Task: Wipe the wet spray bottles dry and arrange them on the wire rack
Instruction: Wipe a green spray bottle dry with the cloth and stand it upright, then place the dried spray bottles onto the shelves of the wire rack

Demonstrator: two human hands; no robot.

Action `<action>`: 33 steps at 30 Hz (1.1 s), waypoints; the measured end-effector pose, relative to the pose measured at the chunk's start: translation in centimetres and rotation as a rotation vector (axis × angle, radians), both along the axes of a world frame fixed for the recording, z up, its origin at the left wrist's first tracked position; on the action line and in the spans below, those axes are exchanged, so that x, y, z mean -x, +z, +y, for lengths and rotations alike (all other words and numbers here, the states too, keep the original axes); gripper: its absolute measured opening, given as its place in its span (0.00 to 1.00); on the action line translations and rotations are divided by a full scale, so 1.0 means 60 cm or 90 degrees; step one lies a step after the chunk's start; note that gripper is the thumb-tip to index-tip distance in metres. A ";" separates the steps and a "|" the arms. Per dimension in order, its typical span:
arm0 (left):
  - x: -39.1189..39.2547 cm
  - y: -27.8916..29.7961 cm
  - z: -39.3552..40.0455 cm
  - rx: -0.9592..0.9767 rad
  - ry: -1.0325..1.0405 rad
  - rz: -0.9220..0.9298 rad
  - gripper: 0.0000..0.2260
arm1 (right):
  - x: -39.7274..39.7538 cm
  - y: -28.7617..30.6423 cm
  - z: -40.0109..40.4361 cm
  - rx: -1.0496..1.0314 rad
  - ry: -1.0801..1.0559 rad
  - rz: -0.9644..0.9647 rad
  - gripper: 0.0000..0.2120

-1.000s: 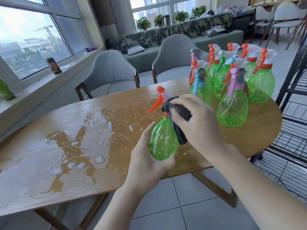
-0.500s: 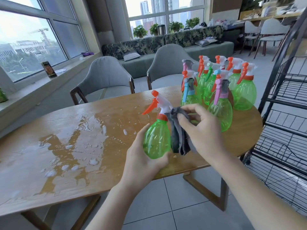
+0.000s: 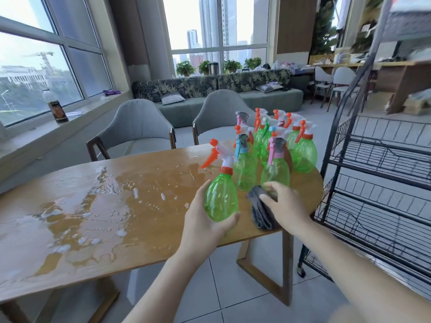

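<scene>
My left hand (image 3: 205, 222) grips the round body of a green spray bottle (image 3: 221, 197) with an orange trigger and white head, holding it upright just above the wooden table (image 3: 93, 220). To its right, my right hand (image 3: 285, 207) holds a dark grey cloth (image 3: 260, 212) against the table's near right edge, apart from the bottle. Behind them stands a cluster of several green spray bottles (image 3: 275, 148) with orange, pink and blue triggers. The black wire rack (image 3: 382, 173) stands at the right of the table, its visible shelves bare.
Puddles and drops of water (image 3: 100, 206) cover the left and middle of the table. Two grey chairs (image 3: 137, 127) stand at its far side. A dark bottle (image 3: 57, 108) sits on the windowsill at left.
My right hand has taken the cloth off the bottle and lowered it to the table at the right. My view has lifted and turned toward the rack.
</scene>
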State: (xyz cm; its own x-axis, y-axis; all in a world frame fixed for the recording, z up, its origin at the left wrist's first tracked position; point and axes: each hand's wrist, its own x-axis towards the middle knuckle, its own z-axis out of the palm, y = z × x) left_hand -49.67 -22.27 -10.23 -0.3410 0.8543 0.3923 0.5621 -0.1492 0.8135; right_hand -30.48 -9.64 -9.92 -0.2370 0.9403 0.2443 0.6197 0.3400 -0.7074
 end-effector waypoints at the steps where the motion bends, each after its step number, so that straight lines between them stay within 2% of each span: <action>1: -0.009 0.006 -0.003 -0.003 -0.003 -0.002 0.41 | 0.000 -0.001 -0.004 0.006 0.009 -0.048 0.19; 3: -0.026 0.019 -0.009 -0.012 -0.011 -0.014 0.39 | -0.003 0.006 -0.017 -0.010 0.021 -0.100 0.21; 4: -0.034 0.026 -0.014 -0.020 -0.013 -0.020 0.37 | -0.007 0.015 -0.024 -0.031 0.014 -0.086 0.21; 9: -0.068 0.052 -0.037 -0.053 -0.021 -0.016 0.37 | -0.036 0.114 -0.074 -0.151 -0.060 0.169 0.11; 12: -0.091 0.065 -0.049 -0.061 -0.034 -0.018 0.36 | -0.045 0.191 -0.117 -0.097 0.042 0.316 0.11; 14: -0.107 0.069 -0.056 -0.066 -0.039 -0.012 0.36 | -0.048 0.232 -0.147 -0.030 0.107 0.369 0.12; 19: -0.145 0.075 -0.072 -0.077 -0.030 -0.016 0.39 | -0.059 0.283 -0.192 0.107 0.151 0.400 0.07; 25: -0.177 0.075 -0.081 -0.077 -0.055 0.017 0.46 | -0.084 0.282 -0.195 0.162 0.115 0.494 0.16; 27: -0.181 0.079 -0.084 -0.068 -0.082 0.004 0.46 | -0.099 0.276 -0.191 0.164 0.100 0.509 0.15; 30: -0.176 0.096 -0.078 -0.083 -0.091 -0.032 0.43 | -0.130 0.273 -0.187 0.141 0.068 0.515 0.09; 33: -0.171 0.114 -0.039 -0.079 -0.073 -0.035 0.35 | -0.169 0.263 -0.174 0.091 0.027 0.480 0.06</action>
State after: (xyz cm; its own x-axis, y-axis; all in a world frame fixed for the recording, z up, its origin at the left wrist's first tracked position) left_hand -39.40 -24.61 -3.41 -0.2686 0.8350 0.4802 0.4902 -0.3107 0.8144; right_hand -20.36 -20.08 5.86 -0.0916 0.9686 0.2310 -0.0593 0.2262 -0.9723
